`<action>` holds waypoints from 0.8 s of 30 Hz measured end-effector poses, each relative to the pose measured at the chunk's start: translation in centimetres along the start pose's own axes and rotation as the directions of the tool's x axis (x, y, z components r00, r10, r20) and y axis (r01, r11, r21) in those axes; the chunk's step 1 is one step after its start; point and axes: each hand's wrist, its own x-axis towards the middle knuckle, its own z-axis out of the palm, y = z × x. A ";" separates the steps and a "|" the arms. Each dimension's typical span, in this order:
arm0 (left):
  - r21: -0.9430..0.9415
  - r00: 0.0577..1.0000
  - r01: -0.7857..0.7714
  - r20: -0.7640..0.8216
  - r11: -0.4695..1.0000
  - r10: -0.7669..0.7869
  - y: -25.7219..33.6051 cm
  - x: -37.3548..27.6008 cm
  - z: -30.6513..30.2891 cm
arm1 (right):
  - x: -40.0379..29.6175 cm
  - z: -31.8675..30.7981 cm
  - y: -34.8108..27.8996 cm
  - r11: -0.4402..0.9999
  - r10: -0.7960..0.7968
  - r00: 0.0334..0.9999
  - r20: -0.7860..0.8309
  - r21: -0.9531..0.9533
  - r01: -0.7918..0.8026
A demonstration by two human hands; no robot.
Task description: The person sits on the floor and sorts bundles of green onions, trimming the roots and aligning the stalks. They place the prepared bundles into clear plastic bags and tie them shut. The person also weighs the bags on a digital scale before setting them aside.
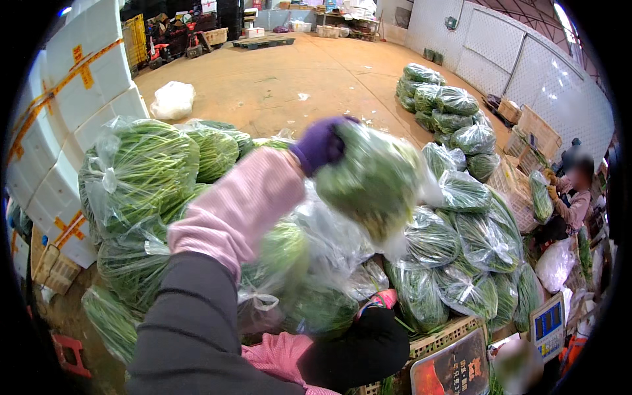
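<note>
My left hand (321,144), in a purple glove with a pink sleeve cover, is raised at mid-view, its fingers closed on the upper part of a clear plastic bag of green vegetables (373,180). The bag is blurred and hangs tilted to the right. Under it lie loose clear plastic (331,237) and more bagged greens (321,308). My right hand is out of view. Large bags of long green stems (143,173) are piled on the left, and many smaller bagged bundles (464,190) on the right.
White foam boxes (84,108) are stacked at the left. A digital scale display (548,328) and a scale platform (452,365) on a crate are at lower right. Another person (575,197) holds a bag at far right. A red stool (71,355) stands lower left.
</note>
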 end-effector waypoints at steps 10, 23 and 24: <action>0.760 0.960 -0.195 0.278 -0.621 0.039 -5.0 -6.9 -29.7 | 1.3 2.5 2.4 0.992 -0.091 0.993 0.081 -0.080 0.097; 0.863 0.922 -0.046 -0.158 -0.503 -0.354 -18.0 -4.9 -43.7 | -0.7 1.9 1.9 0.970 -0.086 0.989 -0.124 -0.238 0.055; 0.879 0.920 -0.005 -0.183 -0.476 -0.347 -17.4 -4.4 -42.3 | -0.9 2.1 2.5 0.968 -0.088 0.986 -0.139 -0.244 0.052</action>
